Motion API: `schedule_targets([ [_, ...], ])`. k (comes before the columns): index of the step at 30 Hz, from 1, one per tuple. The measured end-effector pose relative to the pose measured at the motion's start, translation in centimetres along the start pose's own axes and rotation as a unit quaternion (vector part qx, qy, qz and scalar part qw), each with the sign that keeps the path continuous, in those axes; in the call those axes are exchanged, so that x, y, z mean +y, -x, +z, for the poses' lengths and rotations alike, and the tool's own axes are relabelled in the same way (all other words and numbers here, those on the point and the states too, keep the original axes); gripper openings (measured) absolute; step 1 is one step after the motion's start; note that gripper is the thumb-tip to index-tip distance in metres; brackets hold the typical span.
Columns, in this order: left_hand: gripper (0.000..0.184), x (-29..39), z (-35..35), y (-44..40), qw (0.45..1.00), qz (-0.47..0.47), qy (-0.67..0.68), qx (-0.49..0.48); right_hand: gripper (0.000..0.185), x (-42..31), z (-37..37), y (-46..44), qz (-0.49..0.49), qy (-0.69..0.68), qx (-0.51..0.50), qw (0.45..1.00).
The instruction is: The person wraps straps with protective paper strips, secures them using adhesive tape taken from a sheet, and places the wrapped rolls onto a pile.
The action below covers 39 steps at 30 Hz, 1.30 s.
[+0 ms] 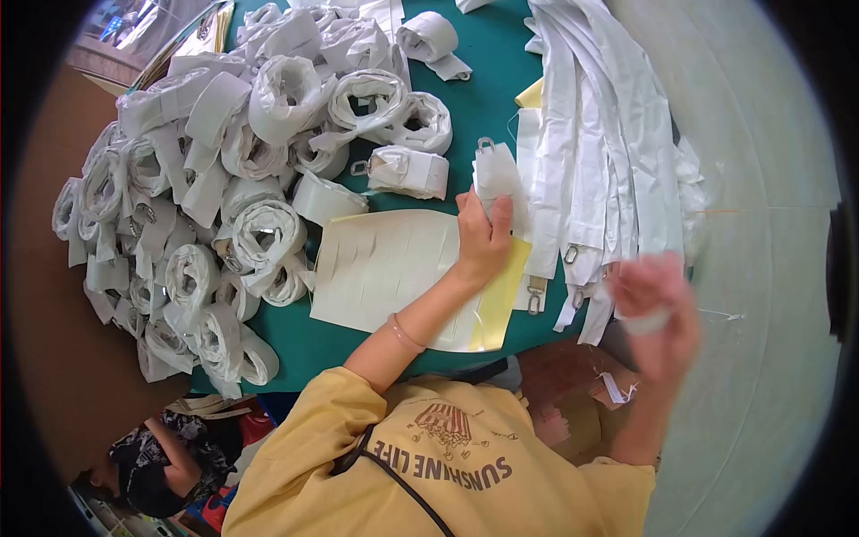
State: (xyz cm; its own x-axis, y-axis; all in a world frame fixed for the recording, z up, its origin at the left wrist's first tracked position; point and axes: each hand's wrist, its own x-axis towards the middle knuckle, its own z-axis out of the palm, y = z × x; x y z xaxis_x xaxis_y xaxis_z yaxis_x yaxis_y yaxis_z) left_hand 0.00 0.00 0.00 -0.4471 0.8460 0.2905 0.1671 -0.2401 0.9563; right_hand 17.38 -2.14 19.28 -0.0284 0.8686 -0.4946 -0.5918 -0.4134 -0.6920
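Note:
My left hand (pixel 484 234) is closed around a folded white strap (pixel 497 172), with a metal ring (pixel 486 144) at its far end. It is above the right part of a cream sheet with a yellow edge (pixel 385 268). My right hand (pixel 658 309) is raised to the right of the hanging straps and smeared by motion. A white band or strip (pixel 646 322) shows across it; whether it is held or worn I cannot make out. Beside my hands lie long white straps (pixel 608 134) with metal buckles (pixel 535 301) at their near ends.
Rolled white straps (pixel 268 224) are heaped across the left of the green table (pixel 488 80). One wrapped strap roll (pixel 407 172) lies by the sheet, another roll (pixel 428 38) farther back. A seated person (pixel 165 465) is at lower left. Pale floor (pixel 761 268) lies at right.

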Motion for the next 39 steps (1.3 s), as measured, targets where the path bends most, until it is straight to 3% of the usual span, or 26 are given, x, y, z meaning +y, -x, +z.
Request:
schedule_targets([
  [1,0.030,-0.2,-0.1,0.1,0.999,0.021,-0.032,-0.023,0.022,-3.1,-2.3,-0.7,0.045,-0.109,-0.216,0.969],
  [2,0.029,-0.2,-0.2,0.2,0.996,0.041,-0.064,-0.047,0.015,-4.9,-3.2,-0.8,0.090,-0.210,-0.417,0.879],
  [3,0.029,0.3,-0.9,-1.2,0.994,0.069,-0.077,-0.047,0.005,-5.2,-3.1,-0.6,0.061,-0.140,-0.413,0.898],
  [4,0.029,0.7,-0.7,-1.3,0.993,0.064,-0.081,-0.061,0.007,-5.8,-2.6,0.0,0.037,-0.052,-0.385,0.921],
  [5,0.029,1.1,-0.4,-1.2,0.992,0.059,-0.085,-0.075,0.008,-5.4,-1.8,-0.4,-0.052,0.221,-0.395,0.890],
  [6,0.029,2.4,-0.1,-1.5,0.992,0.065,-0.078,-0.075,0.002,-4.6,1.3,0.3,-0.064,0.488,-0.247,0.835],
  [7,0.029,4.5,-0.1,-2.1,0.990,0.041,-0.076,-0.108,0.007,-2.3,2.4,-0.9,-0.155,0.552,-0.217,0.790],
  [10,0.033,8.3,0.1,-2.1,0.984,-0.028,-0.051,-0.170,0.010,1.4,2.8,-3.7,-0.152,0.505,-0.229,0.818],
  [12,0.037,8.9,-0.1,-2.2,0.978,-0.067,-0.033,-0.195,0.013,2.3,2.9,-4.6,-0.240,0.550,-0.211,0.772],
  [14,0.044,8.9,-0.8,-2.3,0.955,-0.185,-0.022,-0.233,0.015,2.1,3.2,-4.7,-0.234,0.547,-0.202,0.778],
  [15,0.044,8.9,-1.0,-2.3,0.955,-0.183,-0.024,-0.231,0.016,1.9,3.2,-4.8,-0.225,0.549,-0.188,0.783],
  [17,0.047,9.0,-1.2,-2.1,0.927,-0.254,0.088,-0.260,0.017,1.7,3.2,-4.8,-0.223,0.546,-0.189,0.785],
  [22,0.036,10.6,-2.1,-1.9,0.945,-0.133,0.001,-0.300,0.018,1.3,3.1,-4.8,-0.263,0.562,-0.185,0.762],
  [24,0.033,10.6,-2.4,-1.8,0.937,-0.106,-0.051,-0.330,0.022,0.8,3.2,-4.7,-0.262,0.677,-0.186,0.662],
  [25,0.031,10.4,-2.3,-1.6,0.948,-0.123,0.002,-0.292,0.022,1.0,3.3,-4.5,-0.266,0.676,-0.185,0.662],
  [26,0.031,10.2,-2.3,-1.6,0.956,-0.138,0.054,-0.254,0.030,1.8,3.5,-4.2,-0.500,0.667,-0.044,0.551],
  [27,0.033,10.1,-2.2,-1.3,0.965,-0.136,0.061,-0.215,0.038,2.6,3.1,-3.8,-0.690,0.598,0.103,0.394],
  [28,0.033,10.1,-1.9,-0.9,0.966,-0.130,0.060,-0.215,0.050,5.0,0.9,-4.6,-0.750,0.535,0.124,0.368],
  [30,0.032,10.2,-1.4,0.0,0.950,-0.174,0.232,-0.116,0.039,7.7,0.5,-3.4,-0.738,0.501,0.036,0.451],
  [31,0.029,10.4,-1.3,0.4,0.944,-0.183,0.256,-0.094,0.031,8.3,1.6,-2.8,-0.705,0.479,-0.009,0.522],
  [39,0.017,13.4,-2.1,2.7,0.886,-0.244,0.385,-0.092,0.022,9.5,3.7,-1.6,-0.696,0.363,0.042,0.618],
])
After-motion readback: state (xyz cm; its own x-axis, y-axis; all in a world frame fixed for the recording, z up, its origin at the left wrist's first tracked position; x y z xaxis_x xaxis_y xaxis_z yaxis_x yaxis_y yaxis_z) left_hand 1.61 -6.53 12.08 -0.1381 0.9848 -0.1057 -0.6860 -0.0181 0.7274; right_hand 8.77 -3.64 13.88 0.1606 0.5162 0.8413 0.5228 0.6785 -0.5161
